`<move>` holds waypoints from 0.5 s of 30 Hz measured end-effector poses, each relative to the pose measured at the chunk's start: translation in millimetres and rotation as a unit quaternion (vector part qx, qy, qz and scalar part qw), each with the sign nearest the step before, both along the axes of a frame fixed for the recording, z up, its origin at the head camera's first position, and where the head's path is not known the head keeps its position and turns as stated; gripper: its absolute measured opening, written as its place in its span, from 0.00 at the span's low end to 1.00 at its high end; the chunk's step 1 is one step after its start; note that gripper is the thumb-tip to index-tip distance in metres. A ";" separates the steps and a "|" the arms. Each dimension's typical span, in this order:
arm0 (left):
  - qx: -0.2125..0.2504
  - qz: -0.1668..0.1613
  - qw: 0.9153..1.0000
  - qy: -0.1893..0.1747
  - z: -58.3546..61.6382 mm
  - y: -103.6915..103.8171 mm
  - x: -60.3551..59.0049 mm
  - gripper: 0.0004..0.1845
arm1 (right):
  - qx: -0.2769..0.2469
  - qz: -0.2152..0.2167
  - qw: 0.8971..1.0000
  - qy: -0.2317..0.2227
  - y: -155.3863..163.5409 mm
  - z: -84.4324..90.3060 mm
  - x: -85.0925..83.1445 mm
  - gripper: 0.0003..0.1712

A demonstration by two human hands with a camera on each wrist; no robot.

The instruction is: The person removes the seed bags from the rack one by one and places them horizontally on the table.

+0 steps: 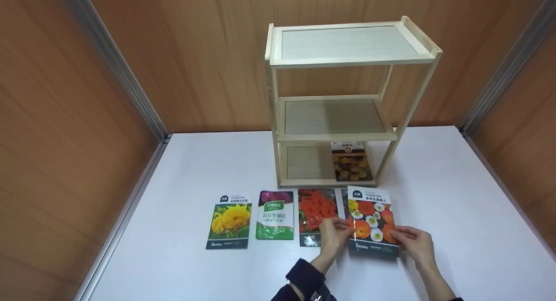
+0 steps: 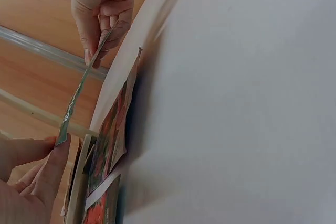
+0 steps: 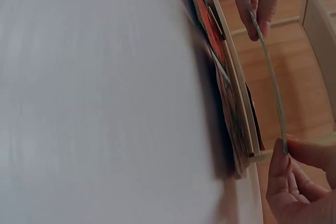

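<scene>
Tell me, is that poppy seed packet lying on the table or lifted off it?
Lifted: both hands pinch the poppy seed packet by its side edges, and the wrist views show it clear of the table.

Item, hidden: I see only a dark sliver of a further packet (image 1: 344,200) lying under the raised poppy packet (image 1: 372,220), just in front of the wooden shelf (image 1: 343,105), and its picture cannot be made out. Item, too small to read: the print on the marigold packet (image 1: 351,161) on the shelf's bottom tier, whose upper end sits under the middle board. Item, cut off: my left hand (image 2: 26,182) by the left wrist view's lower edge, my right hand (image 3: 302,182) by the right wrist view's corner, and both wrist views show the poppy packet edge-on only.
</scene>
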State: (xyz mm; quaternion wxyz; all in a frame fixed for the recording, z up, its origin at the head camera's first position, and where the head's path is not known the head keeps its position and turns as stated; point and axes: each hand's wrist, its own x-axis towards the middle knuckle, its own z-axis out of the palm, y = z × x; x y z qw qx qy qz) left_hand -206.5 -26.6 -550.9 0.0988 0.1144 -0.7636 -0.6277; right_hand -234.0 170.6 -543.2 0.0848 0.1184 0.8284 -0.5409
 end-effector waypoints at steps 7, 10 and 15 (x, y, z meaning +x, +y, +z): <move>0.010 -0.034 0.998 -0.056 1.2 31.4 -6.8 0.09 | 0.042 0.008 0.999 -0.020 35.7 1.3 -5.8 0.24; 0.000 -0.045 0.996 -0.076 3.7 42.8 -9.5 0.10 | 0.059 0.005 0.998 -0.021 46.4 2.3 -9.6 0.24; 0.010 -0.061 0.993 -0.100 6.4 57.0 -15.9 0.10 | 0.095 -0.009 0.995 -0.014 60.3 1.3 -18.7 0.24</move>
